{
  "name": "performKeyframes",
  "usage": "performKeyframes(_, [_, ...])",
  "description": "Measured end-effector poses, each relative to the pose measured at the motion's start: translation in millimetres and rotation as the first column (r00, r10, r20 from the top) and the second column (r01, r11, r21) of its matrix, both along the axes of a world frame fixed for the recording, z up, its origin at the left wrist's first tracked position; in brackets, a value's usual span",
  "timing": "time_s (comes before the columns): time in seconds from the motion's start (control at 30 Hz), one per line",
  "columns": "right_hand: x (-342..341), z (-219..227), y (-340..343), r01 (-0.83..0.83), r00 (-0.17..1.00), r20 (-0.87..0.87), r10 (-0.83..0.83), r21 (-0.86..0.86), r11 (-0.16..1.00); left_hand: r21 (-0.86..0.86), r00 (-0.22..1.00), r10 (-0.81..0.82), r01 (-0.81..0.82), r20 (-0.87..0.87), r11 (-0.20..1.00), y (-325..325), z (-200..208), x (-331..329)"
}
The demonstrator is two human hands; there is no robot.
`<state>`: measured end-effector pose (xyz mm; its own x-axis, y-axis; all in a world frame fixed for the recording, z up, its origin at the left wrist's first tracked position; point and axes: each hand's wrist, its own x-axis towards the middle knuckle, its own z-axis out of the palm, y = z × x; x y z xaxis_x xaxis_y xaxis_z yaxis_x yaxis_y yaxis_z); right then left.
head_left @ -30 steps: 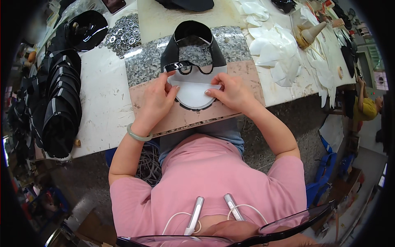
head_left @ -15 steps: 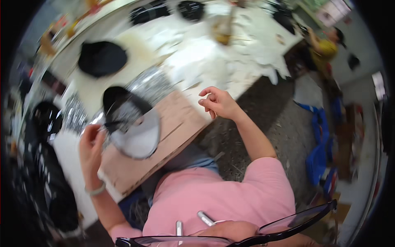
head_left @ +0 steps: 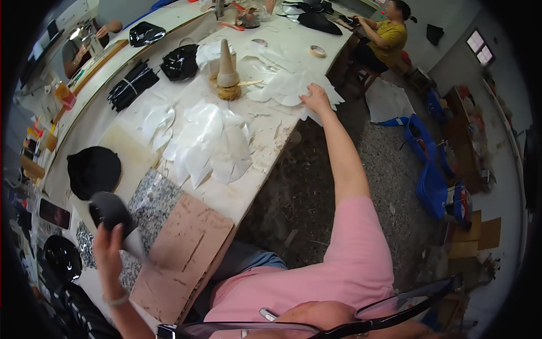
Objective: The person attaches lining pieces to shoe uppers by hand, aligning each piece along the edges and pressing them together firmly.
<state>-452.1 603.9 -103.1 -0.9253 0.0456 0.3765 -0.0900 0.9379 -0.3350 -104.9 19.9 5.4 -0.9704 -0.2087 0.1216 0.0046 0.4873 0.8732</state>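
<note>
My left hand, at the lower left, grips a curved black-and-grey piece with a pale lower part; motion blurs it, and its exact kind cannot be told. My right hand is stretched far out to the edge of a pile of thin white curved cut pieces. Its fingers look apart, with their tips at the pieces; I see nothing held in them. Nearer lies a second heap of white pieces. A flat black cut piece lies just beyond my left hand.
A brown board and a speckled stone slab lie on the near table. A pot with a cone-shaped top stands between the white heaps. Black bundles lie further back. A person in yellow sits at the far right.
My right hand has moved away from me to the far white pieces. My left hand has lifted the black-and-grey piece off the brown board. The view has shifted toward the table's far side.
</note>
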Motion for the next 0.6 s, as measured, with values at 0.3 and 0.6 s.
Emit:
performKeyframes(0.3, [-44,-2,58,0.41,0.91,0.141,-0.391,-0.157,0.898,-0.72,0.977,-0.181,0.207,0.115,0.662,27,100,54])
performKeyframes(0.6, [-66,22,42,0.248,0.917,0.293,-0.271,0.115,0.962,-0.465,0.898,-0.26,0.41,0.354,0.785,-24,-26,112])
